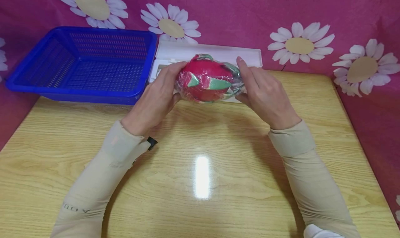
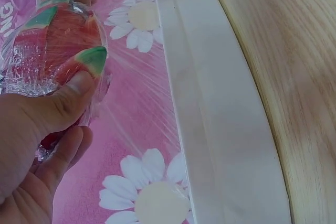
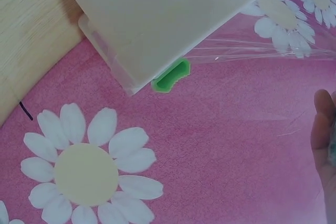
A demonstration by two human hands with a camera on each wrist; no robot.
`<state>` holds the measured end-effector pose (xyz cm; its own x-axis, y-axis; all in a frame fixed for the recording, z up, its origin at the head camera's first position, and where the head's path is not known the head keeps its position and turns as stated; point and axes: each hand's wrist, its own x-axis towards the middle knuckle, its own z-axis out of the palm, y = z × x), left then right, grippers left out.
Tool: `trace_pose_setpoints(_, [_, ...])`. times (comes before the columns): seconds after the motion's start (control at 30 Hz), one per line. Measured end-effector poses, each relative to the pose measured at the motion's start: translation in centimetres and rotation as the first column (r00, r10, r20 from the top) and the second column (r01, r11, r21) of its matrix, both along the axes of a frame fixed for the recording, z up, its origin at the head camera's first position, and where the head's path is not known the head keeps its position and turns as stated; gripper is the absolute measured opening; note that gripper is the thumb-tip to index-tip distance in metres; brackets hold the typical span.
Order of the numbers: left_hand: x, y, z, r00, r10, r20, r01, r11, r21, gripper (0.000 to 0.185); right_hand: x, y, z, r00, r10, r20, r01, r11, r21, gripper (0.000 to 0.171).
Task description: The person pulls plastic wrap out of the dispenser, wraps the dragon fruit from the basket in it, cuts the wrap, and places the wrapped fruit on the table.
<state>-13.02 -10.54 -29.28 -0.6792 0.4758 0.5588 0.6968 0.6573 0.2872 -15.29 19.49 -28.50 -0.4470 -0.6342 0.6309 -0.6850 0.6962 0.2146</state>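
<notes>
Both hands hold a red dragon fruit (image 1: 206, 79) with green-tipped scales, raised over the far part of the table. Clear cling film (image 2: 123, 85) wraps it, shiny and wrinkled. My left hand (image 1: 156, 95) grips one end, its thumb pressing a scale in the left wrist view. At the other end, fingers and thumb of my right hand (image 1: 268, 97) hold the fruit. Behind it lies a long white cling film dispenser (image 1: 215, 54), partly hidden by the fruit and left hand. Stretched film runs between fruit and dispenser. A green slide cutter (image 3: 172, 76) sits at the dispenser's edge.
A blue plastic basket (image 1: 93, 91) stands at the back left, beside the dispenser. The wood-grain table (image 1: 237, 168) meets a pink flowered cloth (image 1: 231, 16) at the back and right.
</notes>
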Motion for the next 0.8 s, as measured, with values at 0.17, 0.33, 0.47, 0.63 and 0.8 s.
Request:
trace_pose_setpoints(0.17, [0.1, 0.1, 0.3, 1.0, 0.015, -0.005, -0.015, 1.0, 0.018, 0.064, -0.1, 0.0, 0.4, 1.0, -0.006, -0.027, 0.006, 1.0, -0.011, 0.076])
trace_pose_setpoints(0.33, [0.2, 0.2, 0.6, 0.999, 0.031, 0.011, -0.031, 0.999, 0.037, 0.066, -0.1, -0.1, 0.7, 0.999, -0.01, -0.047, 0.008, 0.999, -0.041, 0.075])
trace_pose_setpoints(0.47, [0.1, 0.3, 0.9, 0.999, 0.037, 0.02, -0.038, 0.998, 0.055, 0.067, -0.1, -0.1, 0.9, 0.999, -0.016, -0.051, 0.013, 0.997, -0.073, 0.074])
trace_pose_setpoints(0.63, [0.1, 0.3, 1.1, 0.999, 0.029, 0.013, -0.03, 0.996, 0.088, 0.068, 0.0, -0.3, 1.3, 0.999, -0.022, -0.043, 0.017, 0.995, -0.096, 0.074])
trace_pose_setpoints(0.8, [-0.1, 0.2, 1.4, 1.0, 0.011, -0.022, -0.009, 0.993, 0.114, 0.066, -0.1, -0.4, 1.5, 0.999, -0.015, -0.05, 0.009, 0.993, -0.118, 0.073])
